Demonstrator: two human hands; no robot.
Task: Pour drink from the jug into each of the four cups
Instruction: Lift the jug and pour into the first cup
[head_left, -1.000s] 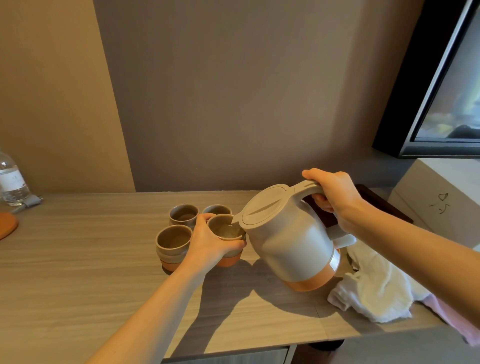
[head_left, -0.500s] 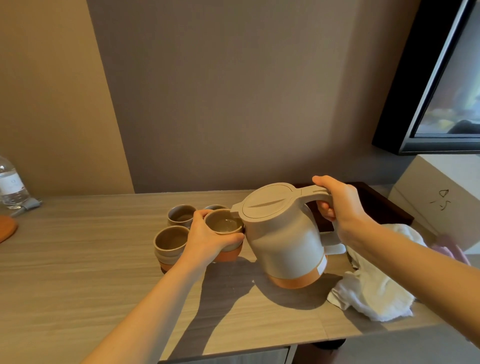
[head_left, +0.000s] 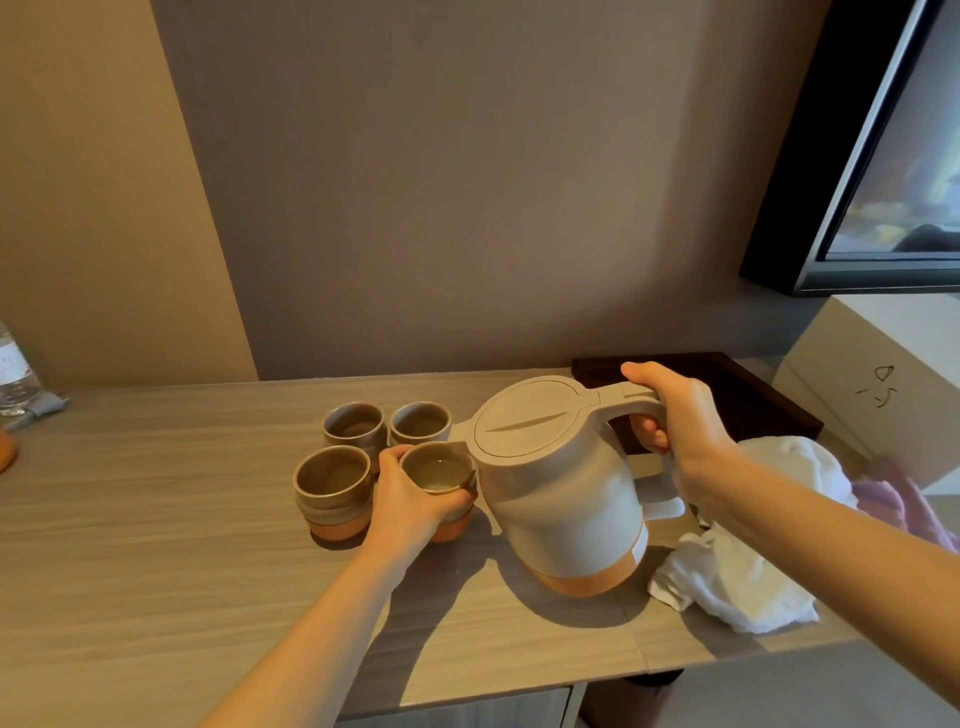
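Note:
A grey jug (head_left: 561, 499) with an orange base and closed lid stands almost upright on the wooden counter (head_left: 156, 519). My right hand (head_left: 680, 431) grips its handle. Four grey cups with orange bases sit in a square left of the jug. My left hand (head_left: 410, 499) is wrapped around the front right cup (head_left: 439, 467), which holds clear liquid and sits next to the jug's spout. The front left cup (head_left: 332, 483) and the two back cups (head_left: 355, 425) (head_left: 421, 422) stand free; their contents are hard to tell.
A crumpled white cloth (head_left: 737, 577) lies right of the jug, with a pink cloth (head_left: 893, 493) behind it. A dark tray (head_left: 748, 395) sits at the back right under a wall screen (head_left: 883, 156). A water bottle (head_left: 13, 374) stands far left.
The jug has swung back from its pouring tilt to nearly upright and come down onto the counter. My left hand has stayed on the front right cup.

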